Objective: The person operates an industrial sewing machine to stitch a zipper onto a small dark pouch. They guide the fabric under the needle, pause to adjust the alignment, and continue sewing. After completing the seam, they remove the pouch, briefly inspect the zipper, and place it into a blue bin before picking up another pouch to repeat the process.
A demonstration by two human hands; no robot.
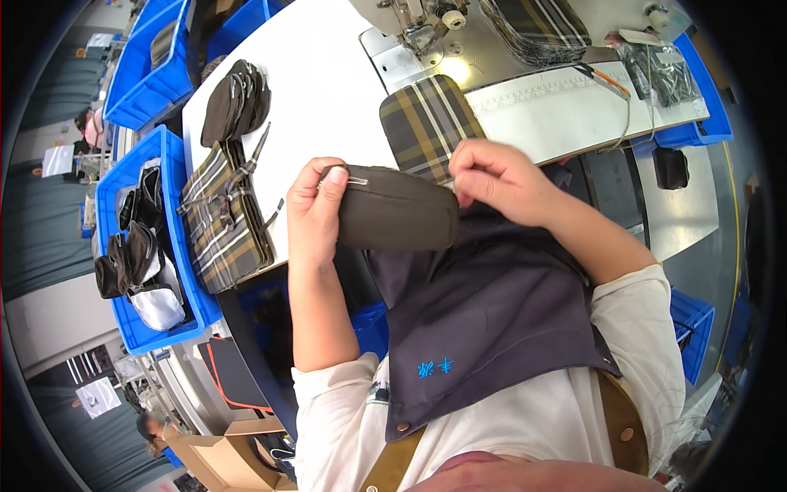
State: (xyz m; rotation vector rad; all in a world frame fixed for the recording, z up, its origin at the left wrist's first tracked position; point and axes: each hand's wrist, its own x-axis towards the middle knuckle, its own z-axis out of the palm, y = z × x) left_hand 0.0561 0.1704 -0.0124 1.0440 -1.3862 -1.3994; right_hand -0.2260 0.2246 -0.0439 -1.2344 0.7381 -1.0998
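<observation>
Between my two hands is a dark brown fabric pouch (398,217) with rounded corners and a short pale strip near its top left, perhaps a zip. My left hand (316,205) is closed on its left end, thumb on top. The curled fingers of my right hand (502,179) pinch its upper right corner; the fingertips are partly hidden. Just beyond the pouch lies a plaid fabric panel (426,119) in brown, tan and white, at the table edge below the sewing machine (422,37). A dark apron (500,303) hangs beneath my hands.
Left on the white table (316,90) lie stacked dark pieces (236,102) and folded plaid pieces (221,217). A blue crate (184,156) with dark pouches stands beside them. More plaid panels (541,29), an orange-handled tool (607,79) and a clear bag (664,74) sit at right.
</observation>
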